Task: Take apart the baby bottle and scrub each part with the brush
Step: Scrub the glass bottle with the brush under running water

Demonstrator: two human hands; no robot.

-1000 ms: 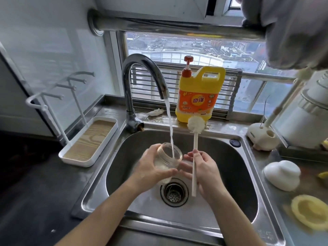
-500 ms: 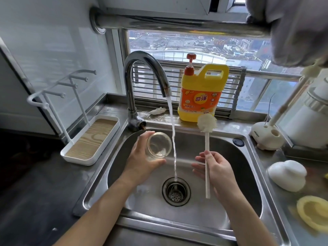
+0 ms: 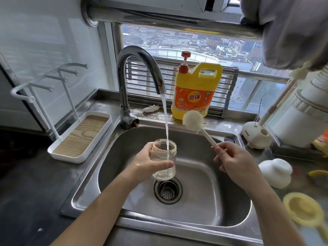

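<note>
My left hand (image 3: 148,163) grips the clear bottle body (image 3: 164,158) upright over the sink (image 3: 198,206), mouth up, and the tap's water stream (image 3: 166,121) runs straight into it. My right hand (image 3: 234,158) holds the white handle of the bottle brush (image 3: 193,120), whose round sponge head tilts up and left, just right of the stream and above the bottle. A white cap (image 3: 276,172) and a yellow ring part (image 3: 303,210) lie on the counter at the right.
The curved tap (image 3: 136,57) stands at the sink's back. A yellow detergent jug (image 3: 195,91) sits on the ledge behind. A white drying rack (image 3: 78,135) is on the left counter, a white brush holder (image 3: 255,137) at the right. The drain (image 3: 167,191) lies below the bottle.
The bottle turned from tipped on its side left of the stream to upright under it. My right hand tilted the brush head leftward toward the bottle.
</note>
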